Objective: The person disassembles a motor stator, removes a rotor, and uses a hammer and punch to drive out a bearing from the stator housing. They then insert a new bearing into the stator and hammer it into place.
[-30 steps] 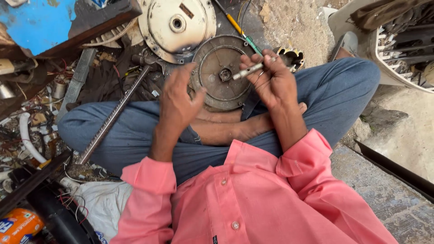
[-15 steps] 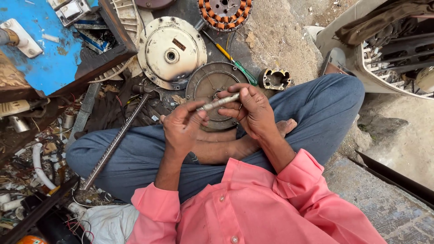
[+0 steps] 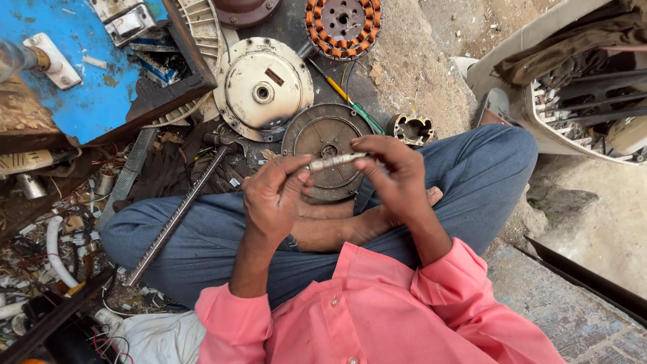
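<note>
The disc (image 3: 325,147) lies on the ground just beyond the crossed legs (image 3: 222,236). The hands (image 3: 276,199) hold a rod (image 3: 335,161) between them, above the disc's near edge. Touching the disc's far left side lies the cover (image 3: 264,87); beyond the disc sits the stator (image 3: 342,18). A screwdriver (image 3: 347,99) lies off its far right edge, a small casting (image 3: 412,129) just right. A long bar (image 3: 176,217) slants away left of the disc, across the left knee.

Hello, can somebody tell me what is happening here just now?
A person in a pink shirt sits cross-legged on the ground among motor parts. Both hands hold a small metal shaft level above the lap: the left hand grips one end, the right hand the other. Just beyond the knees lie a dark round plate, a cream motor cover and a copper-wound stator.
</note>
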